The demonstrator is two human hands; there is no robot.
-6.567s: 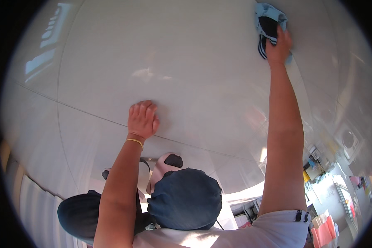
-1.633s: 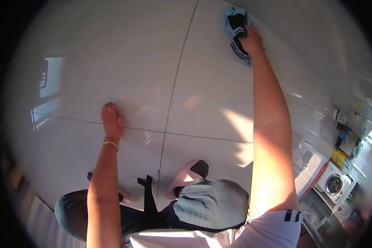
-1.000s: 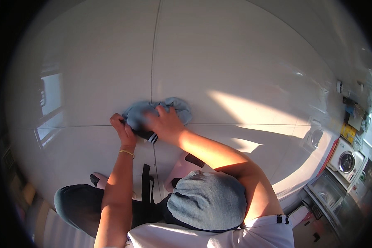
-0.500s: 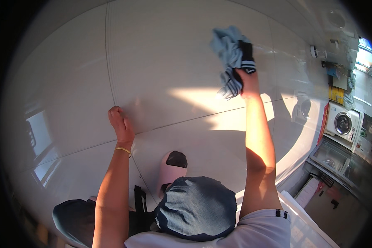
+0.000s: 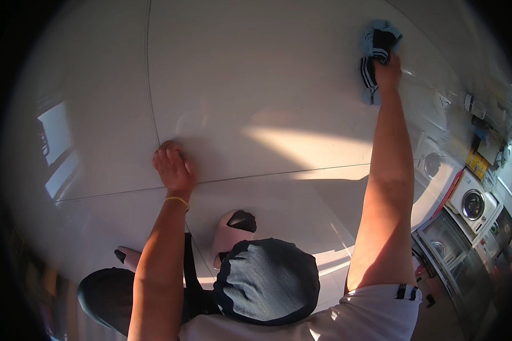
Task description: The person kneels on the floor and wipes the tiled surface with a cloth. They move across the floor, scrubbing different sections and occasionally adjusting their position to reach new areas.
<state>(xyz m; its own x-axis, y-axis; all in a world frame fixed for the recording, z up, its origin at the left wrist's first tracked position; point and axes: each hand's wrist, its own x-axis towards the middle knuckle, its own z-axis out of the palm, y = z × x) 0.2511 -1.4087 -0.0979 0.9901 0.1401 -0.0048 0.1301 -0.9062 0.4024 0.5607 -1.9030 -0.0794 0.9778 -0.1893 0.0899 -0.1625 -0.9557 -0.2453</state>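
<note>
right grip [image 5: 388,74] holds one cloth [image 5: 382,41]

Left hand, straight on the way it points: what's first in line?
Way looks free as far as the picture shows: ahead of the left hand lies only tiled floor with a thin dark seam. Depth toward the far rim is hard to judge.

Light blue and black, my cloth [image 5: 383,40], white stripes running across the black! Yellow on my wristband [image 5: 178,200], pink on my slipper [image 5: 223,233], dark blue-grey trousers [image 5: 270,284], and pale greyish tiles [image 5: 256,68] beyond!
</note>
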